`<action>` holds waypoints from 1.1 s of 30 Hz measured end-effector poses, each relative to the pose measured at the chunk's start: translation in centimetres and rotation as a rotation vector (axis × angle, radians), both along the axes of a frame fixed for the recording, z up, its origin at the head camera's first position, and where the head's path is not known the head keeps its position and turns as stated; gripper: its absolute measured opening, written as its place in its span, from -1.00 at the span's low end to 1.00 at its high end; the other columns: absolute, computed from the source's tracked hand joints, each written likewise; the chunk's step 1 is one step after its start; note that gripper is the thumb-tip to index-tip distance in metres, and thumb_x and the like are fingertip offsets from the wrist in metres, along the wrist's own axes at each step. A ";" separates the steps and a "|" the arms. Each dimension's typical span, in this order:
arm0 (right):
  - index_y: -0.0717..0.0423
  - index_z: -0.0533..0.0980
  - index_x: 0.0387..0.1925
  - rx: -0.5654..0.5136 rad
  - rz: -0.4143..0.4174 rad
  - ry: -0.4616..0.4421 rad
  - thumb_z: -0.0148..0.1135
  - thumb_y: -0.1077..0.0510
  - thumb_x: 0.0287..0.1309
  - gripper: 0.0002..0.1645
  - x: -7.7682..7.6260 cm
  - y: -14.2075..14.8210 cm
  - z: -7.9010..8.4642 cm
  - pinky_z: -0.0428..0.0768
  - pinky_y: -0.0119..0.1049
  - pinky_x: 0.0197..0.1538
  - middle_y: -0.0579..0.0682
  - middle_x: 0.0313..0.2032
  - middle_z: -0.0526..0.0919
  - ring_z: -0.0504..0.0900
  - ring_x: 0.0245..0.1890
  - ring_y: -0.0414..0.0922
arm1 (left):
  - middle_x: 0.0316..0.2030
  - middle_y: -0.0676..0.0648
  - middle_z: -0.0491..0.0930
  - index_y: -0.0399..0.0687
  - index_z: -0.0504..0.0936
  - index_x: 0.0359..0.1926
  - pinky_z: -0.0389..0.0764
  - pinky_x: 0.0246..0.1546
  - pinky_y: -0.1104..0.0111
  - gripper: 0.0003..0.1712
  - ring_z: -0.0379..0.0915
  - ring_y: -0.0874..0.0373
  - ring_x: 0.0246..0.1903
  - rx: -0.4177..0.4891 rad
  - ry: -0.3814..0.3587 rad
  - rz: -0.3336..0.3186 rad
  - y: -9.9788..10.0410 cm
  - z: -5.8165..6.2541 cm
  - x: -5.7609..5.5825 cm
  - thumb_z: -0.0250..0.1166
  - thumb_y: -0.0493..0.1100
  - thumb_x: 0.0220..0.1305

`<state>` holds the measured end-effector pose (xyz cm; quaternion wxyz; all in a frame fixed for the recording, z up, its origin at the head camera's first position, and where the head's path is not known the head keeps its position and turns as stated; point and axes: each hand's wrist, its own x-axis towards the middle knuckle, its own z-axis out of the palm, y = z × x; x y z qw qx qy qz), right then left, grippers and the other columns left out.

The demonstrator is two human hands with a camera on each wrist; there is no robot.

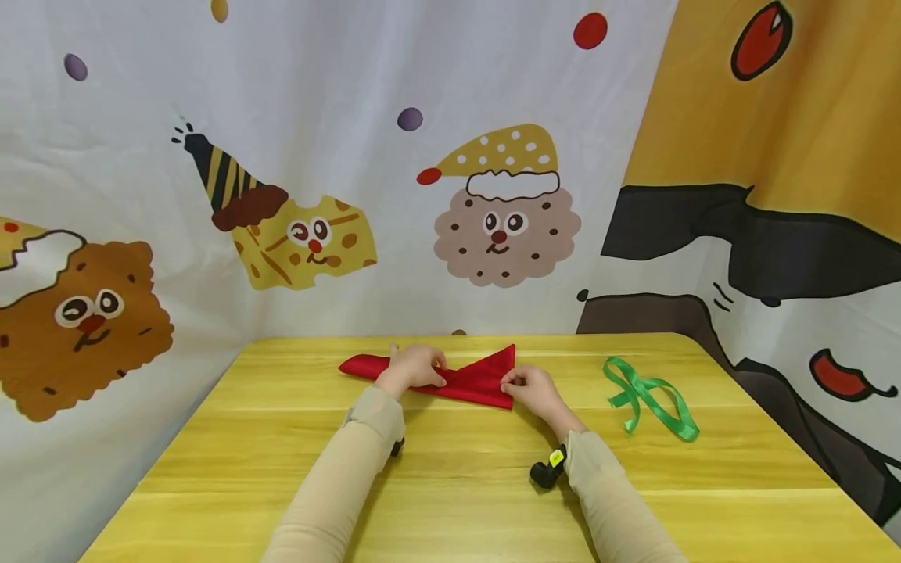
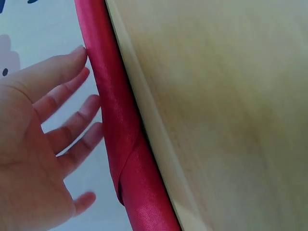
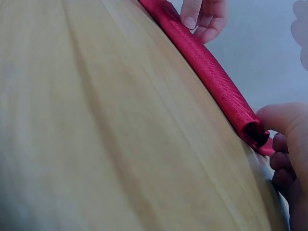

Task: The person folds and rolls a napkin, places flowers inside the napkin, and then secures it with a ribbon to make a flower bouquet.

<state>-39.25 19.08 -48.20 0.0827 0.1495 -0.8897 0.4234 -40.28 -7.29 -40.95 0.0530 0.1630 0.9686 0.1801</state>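
Observation:
A red satiny cloth lies across the far part of the table, partly rolled, with a pointed flap standing out at its right end. My left hand reaches over its middle. In the left wrist view, that hand's fingertips are spread and loosely bent along the side of the roll. At the right end, my right hand pinches the cloth's edge. The right wrist view shows the thumb beside the hollow open end of the roll, with the other fingers curled below it.
A loosely looped green ribbon lies on the right of the wooden table. A printed curtain with cartoon figures hangs behind the table's far edge. Black wrist cameras, one of them this device, sit near the cuffs.

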 end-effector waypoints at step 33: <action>0.18 0.65 -0.38 -0.001 0.130 -0.018 0.36 0.29 0.07 -0.96 0.5 -0.9 0.9 0.48 -0.29 -0.25 -0.12 -0.42 0.61 0.48 -0.39 -0.19 | -0.01 -0.03 0.56 0.01 0.69 -0.12 0.41 0.10 0.16 -0.79 0.41 0.01 0.07 0.184 -0.189 -0.135 0.1 -1.3 -0.4 0.39 -0.17 0.20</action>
